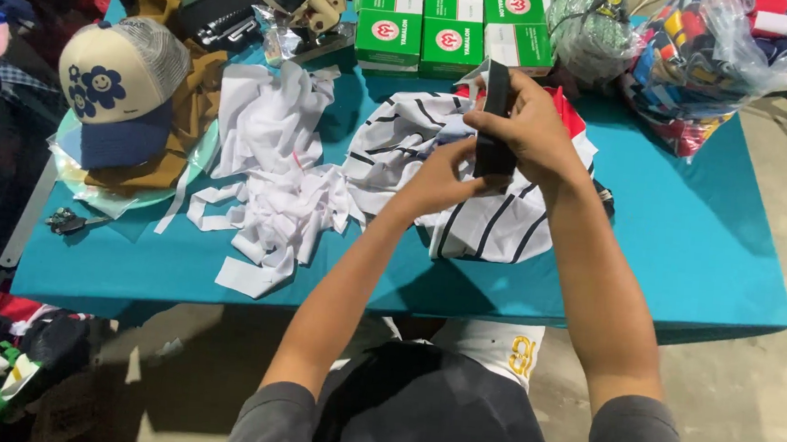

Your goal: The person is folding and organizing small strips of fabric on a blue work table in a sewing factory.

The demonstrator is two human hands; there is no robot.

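Note:
My right hand (531,129) grips a narrow black strip of fabric (494,154) from the top, held upright above the table. My left hand (443,174) pinches the strip's lower end from the left. Directly under both hands lies a white garment with black stripes (485,226), with a bit of red cloth (567,113) showing behind my right hand. A heap of white fabric scraps (271,194) lies to the left of my hands.
The teal table (687,242) carries a cream and blue cap (116,91) on brown cloth at left, green boxes (449,22) at the back, and plastic bags of colourful clothes (700,58) at back right. A metal tool (66,221) lies near the left edge. Clothes cover the floor at left.

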